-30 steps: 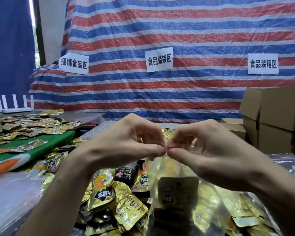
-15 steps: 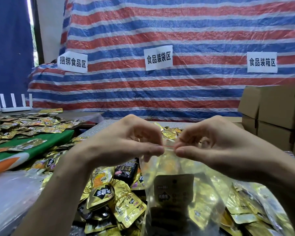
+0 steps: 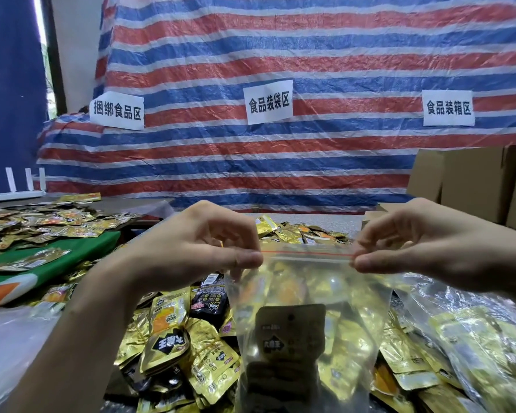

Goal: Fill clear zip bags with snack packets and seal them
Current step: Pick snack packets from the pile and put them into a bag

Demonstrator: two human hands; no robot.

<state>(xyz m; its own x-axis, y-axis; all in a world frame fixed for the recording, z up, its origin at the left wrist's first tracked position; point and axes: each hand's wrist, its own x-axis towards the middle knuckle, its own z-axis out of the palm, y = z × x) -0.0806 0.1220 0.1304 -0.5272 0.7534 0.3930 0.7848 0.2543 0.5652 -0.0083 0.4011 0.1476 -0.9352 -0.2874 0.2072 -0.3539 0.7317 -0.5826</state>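
Bag (image 3: 307,323) upright (zip strip (image 3: 307,254) level)

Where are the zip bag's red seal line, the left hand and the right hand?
red seal line (image 3: 307,253), head view, middle of the strip.
left hand (image 3: 197,242), head view, back of the hand.
right hand (image 3: 429,242), head view, back of the hand.

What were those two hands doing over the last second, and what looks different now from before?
The left hand and right hand, pinched together at the middle of the zip bag top a second ago, have slid apart along its red zip strip to opposite ends. Both still pinch it. The bag still hangs filled over the loose snack packets; cardboard boxes are unmoved.
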